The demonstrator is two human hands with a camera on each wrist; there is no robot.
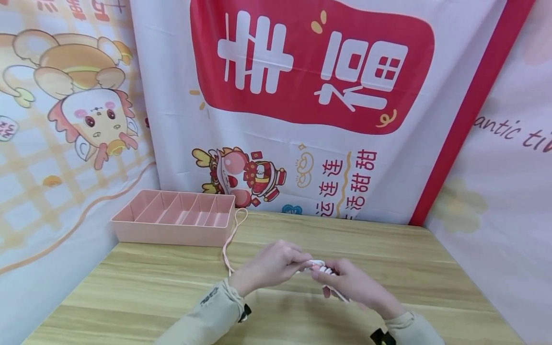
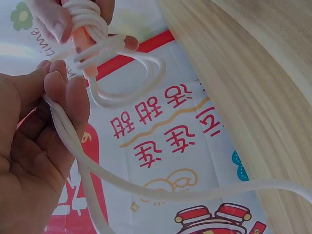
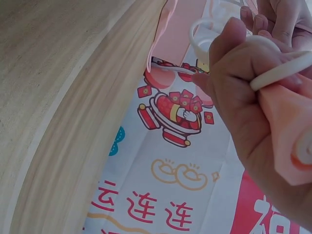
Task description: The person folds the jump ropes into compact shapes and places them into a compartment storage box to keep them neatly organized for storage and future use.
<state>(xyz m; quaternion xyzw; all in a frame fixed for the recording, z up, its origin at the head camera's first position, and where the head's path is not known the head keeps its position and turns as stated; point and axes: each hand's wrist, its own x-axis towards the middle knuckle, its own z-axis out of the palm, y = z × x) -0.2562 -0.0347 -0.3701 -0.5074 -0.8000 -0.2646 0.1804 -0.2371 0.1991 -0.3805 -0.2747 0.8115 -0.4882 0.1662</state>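
My right hand [image 1: 351, 285] grips the pink handle [image 3: 287, 131] of what looks like a skipping rope. White cord [image 2: 87, 17] is wound in several turns around that handle, and a loose loop [image 2: 151, 78] hangs off its end. To the left, my left hand [image 1: 276, 266] pinches doubled strands of the cord [image 2: 70, 134] between thumb and fingers, close to the wound part. From there the loose cord [image 1: 228, 244] trails past the left wrist to the tabletop beside the pink box. Both hands are above the table, and the fingers partly hide the wrapping.
A pink divided box [image 1: 174, 234] stands at the back left of the wooden table [image 1: 142, 287]. Printed cloths hang behind the table [image 1: 172, 120] and along both sides. A peach cord [image 1: 86, 211] runs across the left cloth.
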